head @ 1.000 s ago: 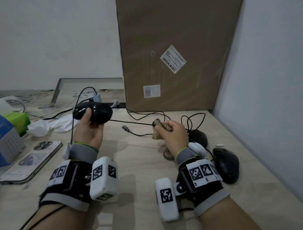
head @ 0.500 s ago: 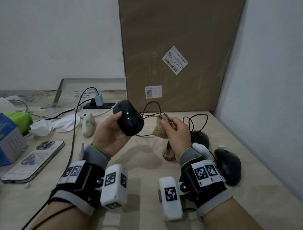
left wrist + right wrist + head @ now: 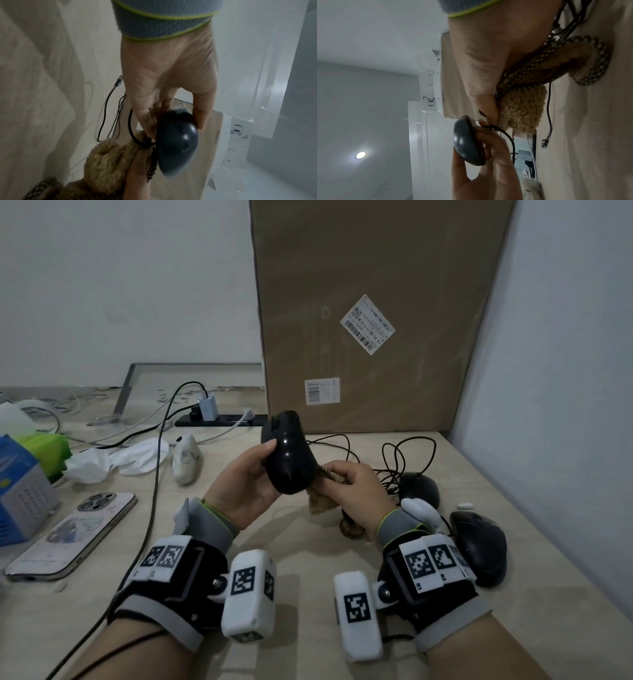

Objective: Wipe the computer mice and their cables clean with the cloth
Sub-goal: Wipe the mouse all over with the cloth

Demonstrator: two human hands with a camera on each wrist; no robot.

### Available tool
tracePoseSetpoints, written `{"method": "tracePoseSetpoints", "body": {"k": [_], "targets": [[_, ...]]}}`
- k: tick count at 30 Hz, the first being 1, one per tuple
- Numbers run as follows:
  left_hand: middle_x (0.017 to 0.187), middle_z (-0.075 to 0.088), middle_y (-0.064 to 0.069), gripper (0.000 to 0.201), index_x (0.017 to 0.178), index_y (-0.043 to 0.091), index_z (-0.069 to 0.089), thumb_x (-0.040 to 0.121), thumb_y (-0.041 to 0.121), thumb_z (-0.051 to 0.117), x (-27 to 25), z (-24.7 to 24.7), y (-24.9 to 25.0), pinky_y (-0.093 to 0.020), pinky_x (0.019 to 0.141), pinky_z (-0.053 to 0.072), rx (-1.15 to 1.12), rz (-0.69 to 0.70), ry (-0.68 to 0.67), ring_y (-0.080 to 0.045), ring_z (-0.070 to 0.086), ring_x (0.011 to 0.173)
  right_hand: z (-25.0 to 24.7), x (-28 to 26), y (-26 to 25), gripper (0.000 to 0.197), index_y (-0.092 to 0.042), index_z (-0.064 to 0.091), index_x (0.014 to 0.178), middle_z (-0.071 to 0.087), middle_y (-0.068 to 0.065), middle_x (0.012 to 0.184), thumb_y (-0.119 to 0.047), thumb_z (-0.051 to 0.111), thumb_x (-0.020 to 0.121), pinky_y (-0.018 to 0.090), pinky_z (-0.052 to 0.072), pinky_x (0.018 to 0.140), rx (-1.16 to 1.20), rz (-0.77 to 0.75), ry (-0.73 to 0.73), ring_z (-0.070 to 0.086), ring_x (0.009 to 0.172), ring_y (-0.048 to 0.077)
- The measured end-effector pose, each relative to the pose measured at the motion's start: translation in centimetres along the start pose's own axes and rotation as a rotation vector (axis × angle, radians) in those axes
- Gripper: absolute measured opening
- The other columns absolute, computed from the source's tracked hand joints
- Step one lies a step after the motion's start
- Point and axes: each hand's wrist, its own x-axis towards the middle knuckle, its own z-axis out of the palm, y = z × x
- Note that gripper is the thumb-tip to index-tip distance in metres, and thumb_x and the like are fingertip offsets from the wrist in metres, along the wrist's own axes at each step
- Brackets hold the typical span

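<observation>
Head view: the left hand point(image 3: 245, 491) grips the glossy black mouse point(image 3: 287, 455) above the table point(image 3: 308, 556), thumb on one side and fingers curled round the other. Since a second ago the mouse has swung from far left to upright against the right hand point(image 3: 356, 491), which pinches the tan fleecy cloth point(image 3: 320, 503) around the mouse's cable point(image 3: 506, 135). Two other black mice point(image 3: 479, 547) lie at right.
</observation>
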Motion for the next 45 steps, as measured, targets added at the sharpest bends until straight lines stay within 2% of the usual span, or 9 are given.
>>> {"method": "tracePoseSetpoints", "body": {"k": [4,8,11,17,27,31,37,41,45], "targets": [[0.107,0.071,-0.013,0.04,0.133,0.012,0.051,0.093,0.019,0.046,0.3,-1.6,2.1,-0.033,0.073,0.058,-0.16,0.198,0.14,-0.024,0.07,0.095,-0.2,0.6,0.9,0.016,-0.028,0.071,0.077,0.073,-0.004,0.079,-0.041,0.07,0.067,0.046,0.054,0.085,-0.122,-0.011,0.081,0.069,0.082,0.019],[0.113,0.07,-0.01,0.102,0.135,0.012,0.049,0.042,0.019,0.088,0.2,-4.9,4.6,-0.036,0.085,0.052,-0.345,0.41,0.307,-0.024,0.066,0.106,-0.4,1.0,1.3,0.023,-0.027,0.07,0.08,0.071,-0.006,0.079,-0.048,0.066,0.07,0.046,0.054,0.082,-0.149,-0.02,0.212,0.068,0.081,0.019],[0.121,0.062,-0.009,0.056,0.122,0.013,0.055,0.071,0.023,0.076,0.2,-5.3,4.6,-0.035,0.081,0.053,-0.369,0.362,0.372,-0.025,0.058,0.117,-0.4,1.0,1.0,0.023,-0.018,0.069,0.082,0.071,0.0,0.077,-0.041,0.064,0.082,0.044,0.056,0.075,-0.134,-0.035,0.286,0.067,0.077,0.021],[0.103,0.069,-0.012,0.031,0.117,0.011,0.058,0.09,0.022,0.048,0.3,-1.6,1.6,-0.034,0.067,0.059,-0.05,0.094,0.13,-0.025,0.068,0.093,-0.4,0.8,0.6,0.021,-0.012,0.068,0.082,0.071,0.008,0.08,-0.03,0.06,0.089,0.037,0.054,0.07,-0.055,-0.074,0.329,0.066,0.079,0.024],[0.118,0.066,-0.018,0.08,0.119,0.001,0.06,0.05,0.028,0.089,0.1,-0.2,-0.3,-0.035,0.08,0.056,0.09,-0.111,-0.123,-0.027,0.066,0.103,0.3,0.6,0.5,0.019,-0.018,0.072,0.079,0.071,0.014,0.08,-0.034,0.062,0.083,0.051,0.056,0.075,-0.038,-0.076,0.104,0.068,0.079,0.033],[0.104,0.071,-0.015,0.068,0.102,0.004,0.073,0.042,0.03,0.092,0.0,0.0,-0.5,-0.032,0.073,0.057,0.133,-0.1,-0.171,-0.024,0.07,0.093,0.5,0.5,0.7,0.02,-0.021,0.072,0.081,0.073,0.014,0.083,-0.037,0.061,0.077,0.053,0.056,0.077,-0.052,-0.008,0.021,0.07,0.08,0.033],[0.113,0.067,-0.014,0.05,0.129,0.01,0.052,0.081,0.024,0.061,0.2,-1.2,1.9,-0.032,0.07,0.058,-0.08,0.161,0.113,-0.028,0.065,0.104,-0.2,0.9,1.0,0.018,-0.032,0.062,0.064,0.064,-0.009,0.066,-0.045,0.064,0.076,0.051,0.05,0.084,-0.232,-0.049,0.158,0.065,0.079,0.022],[0.1,0.074,-0.007,0.093,0.129,0.012,0.052,0.044,0.025,0.088,0.6,-4.1,4.0,-0.032,0.065,0.058,-0.26,0.342,0.292,-0.022,0.07,0.095,-0.3,1.2,1.2,0.019,-0.031,0.06,0.069,0.068,-0.007,0.072,-0.047,0.06,0.078,0.051,0.049,0.085,-0.279,-0.067,0.298,0.065,0.08,0.022],[0.118,0.062,-0.009,0.047,0.134,0.013,0.047,0.089,0.025,0.056,0.8,-4.4,3.5,-0.035,0.07,0.058,-0.153,0.253,0.36,-0.025,0.057,0.117,-0.7,1.2,1.1,0.027,-0.017,0.062,0.072,0.065,-0.002,0.068,-0.041,0.06,0.085,0.048,0.053,0.074,-0.217,-0.074,0.417,0.063,0.073,0.024]]}}
